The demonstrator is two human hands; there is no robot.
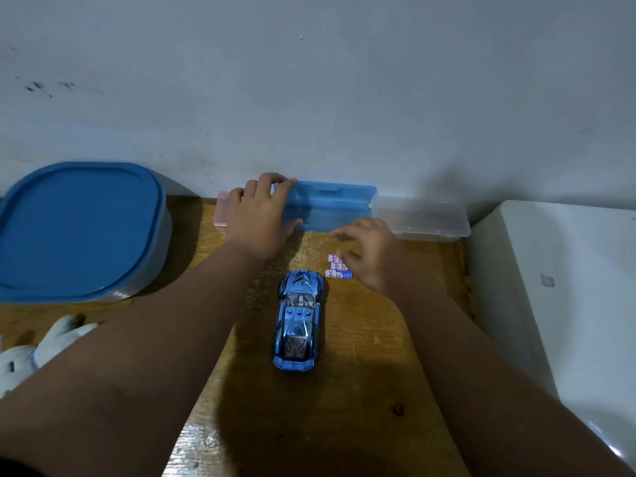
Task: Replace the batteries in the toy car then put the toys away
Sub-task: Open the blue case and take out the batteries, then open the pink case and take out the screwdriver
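Against the grey wall (344, 80) at the back sits a wooden tabletop (361, 390), with a white box (568, 287) along its right edge. At the far left stands a big tub with a blue lid (79, 228), and near the left edge lies a white soft toy (41, 349), partly hidden by the left forearm. Along the wall run three flat cases in a row: a pink case (220, 211), mostly covered, a blue case (330, 208) in the middle, and a clear case (426, 218) to the right. The left hand (261, 218) rests on the blue case's left end, fingers curled over its far edge and thumb on the near edge, a loose grip around that end. The blue toy car (298, 321) sits upright in the middle of the tabletop, nose toward the wall. The right hand (371, 253) hovers with fingers spread, its grip open, fingertips touching the small batteries (339, 268) that lie just beyond the car's front right corner.
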